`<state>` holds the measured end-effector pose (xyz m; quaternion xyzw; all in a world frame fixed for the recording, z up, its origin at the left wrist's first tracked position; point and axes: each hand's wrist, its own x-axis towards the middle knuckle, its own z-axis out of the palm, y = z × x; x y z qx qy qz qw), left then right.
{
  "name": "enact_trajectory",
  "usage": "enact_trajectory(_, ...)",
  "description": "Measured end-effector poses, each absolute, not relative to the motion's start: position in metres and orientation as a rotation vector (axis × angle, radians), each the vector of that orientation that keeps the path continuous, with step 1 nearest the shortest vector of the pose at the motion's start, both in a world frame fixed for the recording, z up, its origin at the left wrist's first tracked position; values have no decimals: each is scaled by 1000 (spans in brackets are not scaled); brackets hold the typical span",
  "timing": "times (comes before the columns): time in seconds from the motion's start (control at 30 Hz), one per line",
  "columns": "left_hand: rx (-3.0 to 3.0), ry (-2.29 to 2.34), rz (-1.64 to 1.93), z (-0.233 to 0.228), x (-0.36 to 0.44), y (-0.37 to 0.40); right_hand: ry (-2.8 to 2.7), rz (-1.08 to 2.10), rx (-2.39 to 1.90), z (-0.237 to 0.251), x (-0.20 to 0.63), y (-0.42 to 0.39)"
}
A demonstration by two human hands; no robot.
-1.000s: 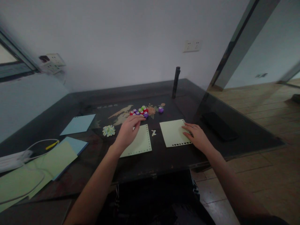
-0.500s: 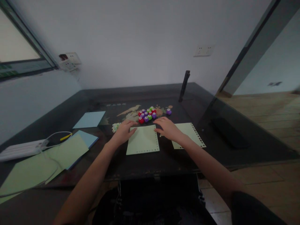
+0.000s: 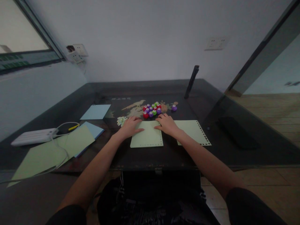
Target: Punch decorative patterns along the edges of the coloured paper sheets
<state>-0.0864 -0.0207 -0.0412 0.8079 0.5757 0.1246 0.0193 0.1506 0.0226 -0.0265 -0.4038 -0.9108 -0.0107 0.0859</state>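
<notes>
Two pale green punched sheets lay on the counter (image 3: 234, 156); the left hand (image 3: 129, 127) and right hand (image 3: 167, 124) rested flat and open on the nearer sheet (image 3: 147, 137). The second sheet (image 3: 193, 132) lay just right. A second earlier the right hand had pressed that one. About a dozen small paper punches (image 3: 152, 110) clustered behind, blurred.
</notes>
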Motion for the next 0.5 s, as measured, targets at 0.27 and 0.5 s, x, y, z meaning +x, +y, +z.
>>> enact_trajectory(0.27, 2510, 1761, 427, -36, -83, -24, -2588, -7, -1199, -27, 150, 24)
enact_trajectory(0.5, 2507, 1754, 448, -32, -81, -25, -2523, 60, -1171, -23, 145, 26)
